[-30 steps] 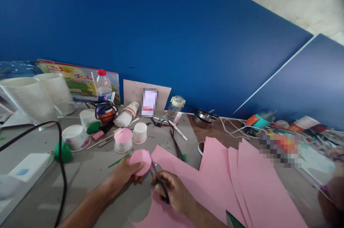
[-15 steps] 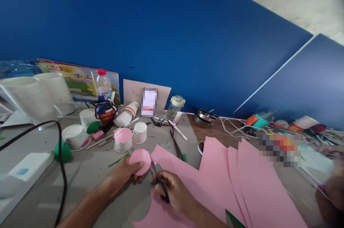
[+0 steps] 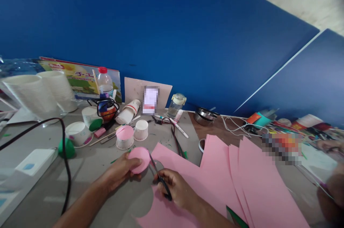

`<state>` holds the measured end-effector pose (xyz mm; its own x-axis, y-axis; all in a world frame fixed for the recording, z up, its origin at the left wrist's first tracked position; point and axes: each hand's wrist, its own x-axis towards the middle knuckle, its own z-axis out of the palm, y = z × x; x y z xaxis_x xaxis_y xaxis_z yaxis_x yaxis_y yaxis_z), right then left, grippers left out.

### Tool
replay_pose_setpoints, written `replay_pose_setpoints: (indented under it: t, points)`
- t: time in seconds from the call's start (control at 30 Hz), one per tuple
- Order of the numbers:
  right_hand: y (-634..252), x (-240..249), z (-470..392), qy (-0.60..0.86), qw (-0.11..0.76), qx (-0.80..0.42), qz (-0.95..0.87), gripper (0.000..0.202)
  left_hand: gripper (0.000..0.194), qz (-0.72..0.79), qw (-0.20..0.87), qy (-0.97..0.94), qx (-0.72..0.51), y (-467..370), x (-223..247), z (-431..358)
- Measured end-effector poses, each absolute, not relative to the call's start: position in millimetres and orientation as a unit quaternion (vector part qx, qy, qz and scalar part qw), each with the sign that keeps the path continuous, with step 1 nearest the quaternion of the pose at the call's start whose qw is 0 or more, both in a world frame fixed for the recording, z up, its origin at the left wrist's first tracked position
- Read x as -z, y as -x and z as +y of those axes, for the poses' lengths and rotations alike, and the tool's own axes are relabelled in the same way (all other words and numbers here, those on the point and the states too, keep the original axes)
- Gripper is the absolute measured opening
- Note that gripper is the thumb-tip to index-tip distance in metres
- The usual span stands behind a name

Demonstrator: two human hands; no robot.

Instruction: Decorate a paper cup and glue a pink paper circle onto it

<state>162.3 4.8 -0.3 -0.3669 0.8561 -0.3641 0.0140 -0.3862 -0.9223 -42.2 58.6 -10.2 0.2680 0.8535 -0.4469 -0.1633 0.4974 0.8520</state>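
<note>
A round pink paper disc [image 3: 139,159] is pinched in my left hand [image 3: 128,169], thumb on top and fingers beneath. My right hand [image 3: 173,186] is closed around the black handles of a pair of scissors [image 3: 155,167]. The blades point up and away from me and meet the disc's right edge. Under my right hand lies a cut pink sheet [image 3: 166,210] with a curved notch in its left side. Beyond the disc stands a small white paper cup [image 3: 125,142] topped with a pink round, beside a plain white cup [image 3: 141,130].
More pink sheets [image 3: 260,181] fan out to the right. Stacked clear cups [image 3: 29,95], a red-capped bottle [image 3: 105,82], a glass jar [image 3: 176,105] and metal bowls [image 3: 205,117] line the blue partition [image 3: 161,34]. A dark cable [image 3: 67,167] crosses the left side. Another person's hand [image 3: 331,185] shows at far right.
The view has shifted slightly. The disc has turned or tilted a little in my left hand, with the scissors still at its right edge.
</note>
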Motion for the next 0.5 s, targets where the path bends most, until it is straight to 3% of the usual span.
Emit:
replay_pose_setpoints:
  t: [0.27,0.5]
  points:
    - [-165.2,0.4,4.0,0.472,0.287,-0.689,-0.469,0.038,0.028,0.510,0.717,-0.315,-0.356,41.7,4.5,58.3]
    - [-168.9,0.3,6.1,0.459,0.325,-0.687,-0.460,0.055,0.030,0.487,0.719,-0.326,-0.374,41.9,7.9,59.7]
